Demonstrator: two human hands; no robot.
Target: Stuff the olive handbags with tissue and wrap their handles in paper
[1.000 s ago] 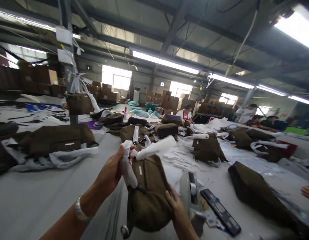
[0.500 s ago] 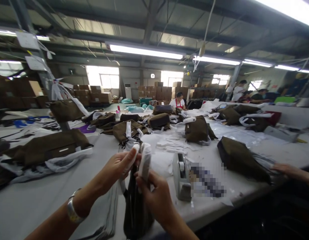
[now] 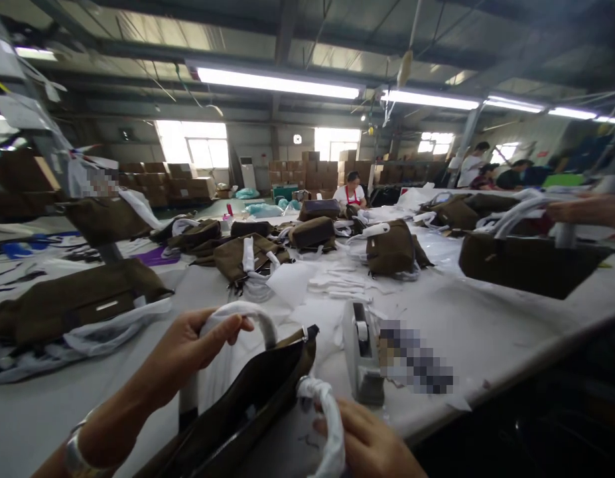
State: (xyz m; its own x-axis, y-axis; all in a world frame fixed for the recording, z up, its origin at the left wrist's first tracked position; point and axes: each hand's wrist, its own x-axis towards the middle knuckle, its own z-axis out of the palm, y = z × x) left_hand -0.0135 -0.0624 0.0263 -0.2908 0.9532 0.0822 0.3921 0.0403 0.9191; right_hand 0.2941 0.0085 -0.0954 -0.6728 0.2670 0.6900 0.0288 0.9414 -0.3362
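An olive-brown handbag (image 3: pixel 282 372) stands below me with its top gaping, its dark inside showing. My left hand (image 3: pixel 202 345) grips the far handle (image 3: pixel 255 311), which is wrapped in white padding and arches up. Curled at the near handle (image 3: pixel 332 415), also wrapped in white, is my right hand (image 3: pixel 369 438); its fingers pass behind the loop and are partly hidden. The bag's lower part runs out of the picture. Just right of the bag, a grey tape dispenser (image 3: pixel 364 365) rests on the table.
Another person's hand (image 3: pixel 588 211) holds a similar bag (image 3: pixel 531 262) by its handles at the right. More olive bags (image 3: pixel 312 236) lie across the white table (image 3: pixel 436 318), with one large bag (image 3: pixel 103 299) at left. A person in a red apron (image 3: pixel 351 192) sits beyond.
My hands have moved apart, the left to the left and the right lower, spreading the two handles, and the bag has opened. The other person's bag at right has been lifted and turned.
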